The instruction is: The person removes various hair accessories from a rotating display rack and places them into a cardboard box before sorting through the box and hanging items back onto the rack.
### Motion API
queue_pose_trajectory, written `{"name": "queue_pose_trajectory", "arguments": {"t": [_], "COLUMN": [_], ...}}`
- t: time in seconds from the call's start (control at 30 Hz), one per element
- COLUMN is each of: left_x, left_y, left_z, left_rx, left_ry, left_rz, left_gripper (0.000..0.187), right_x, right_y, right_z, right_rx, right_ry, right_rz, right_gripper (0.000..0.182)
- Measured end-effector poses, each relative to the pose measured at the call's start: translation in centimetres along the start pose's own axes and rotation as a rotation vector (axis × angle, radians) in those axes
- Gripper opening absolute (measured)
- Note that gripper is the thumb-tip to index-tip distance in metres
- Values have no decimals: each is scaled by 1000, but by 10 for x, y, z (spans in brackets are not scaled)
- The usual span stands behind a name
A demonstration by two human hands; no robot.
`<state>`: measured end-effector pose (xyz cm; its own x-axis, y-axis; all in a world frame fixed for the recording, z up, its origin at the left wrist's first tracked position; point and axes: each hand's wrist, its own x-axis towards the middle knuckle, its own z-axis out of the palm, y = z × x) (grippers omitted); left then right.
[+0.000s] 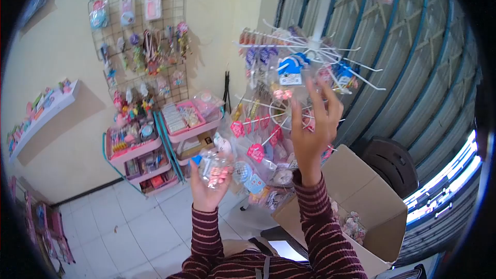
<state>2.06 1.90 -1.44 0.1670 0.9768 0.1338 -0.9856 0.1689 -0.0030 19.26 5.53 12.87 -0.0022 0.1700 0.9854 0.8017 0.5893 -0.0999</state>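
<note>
My left hand [207, 192] is closed around a clear plastic packet [216, 169] of small pink pieces, with a bit of blue at its top left. My right hand [316, 124] is raised at the display rack [313, 46], its fingers stretched and apart. Right by those fingertips, a clear packet with a blue header card [292, 70] hangs from the rack's white prongs. Pink pieces show at the bottom of that packet. Another blue-topped packet [345, 74] hangs farther right on the same tier.
Below my right arm stands an open cardboard box [374, 201] with small packets inside. A brown chair back [391, 165] is behind it, before the folding metal shutter [434, 98]. Pink trolleys [135, 152] and a wire grid [139, 36] of trinkets line the wall.
</note>
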Motion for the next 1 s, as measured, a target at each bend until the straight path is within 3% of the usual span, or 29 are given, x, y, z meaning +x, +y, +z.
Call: {"name": "queue_pose_trajectory", "arguments": {"t": [0.03, 0.07, 0.13, 0.17, 0.23, 0.3, 0.37, 0.57, 0.6, 0.67, 0.77, 0.93, 1.0], "left_x": [-4, -8, -12, -12, -10, -9, -9, -6, -6, -8, -7, -7, -6], "left_y": [-5, -10, -21, -26, -34, -42, -47, -45, -44, -44, -39, -32, -29], "left_z": [7, 12, 16, 14, 4, -2, 18, 10, 8, 1, -4, 2, 3], "left_rx": [-21, -24, 144, 144, -80, -78, 290, 114, 112, 229, 334, 218, 205], "left_ry": [-107, -86, -145, -129, -303, -230, -67, -176, -180, -218, -237, -219, -220], "left_rz": [-125, -110, -155, -158, -366, -369, -321, -399, -400, -407, -416, -358, -350], "left_gripper": [69, 69, 78, 78, 79, 80, 81, 80, 80, 81, 83, 80, 81], "right_x": [-10, -18, -29, -34, -47, -57, -59, -61, -61, -62, -63, -58, -57], "right_y": [-7, -16, -30, -32, -28, -16, -7, -10, -10, -8, -7, -8, -3], "right_z": [-9, -15, -22, -20, -13, -11, -15, -16, -13, -7, -1, -3, -3], "right_rx": [84, 99, 436, 441, 455, 492, 545, 655, 652, 671, 742, 815, 884], "right_ry": [-58, -77, -691, -697, -826, -859, -988, -956, -955, -850, -818, -673, -616], "right_rz": [-30, -20, -109, -94, -63, -35, 22, 362, 359, 165, 153, 154, 298], "right_gripper": [44, 44, 54, 54, 59, 55, 49, 40, 40, 34, 27, 16, 16]}}
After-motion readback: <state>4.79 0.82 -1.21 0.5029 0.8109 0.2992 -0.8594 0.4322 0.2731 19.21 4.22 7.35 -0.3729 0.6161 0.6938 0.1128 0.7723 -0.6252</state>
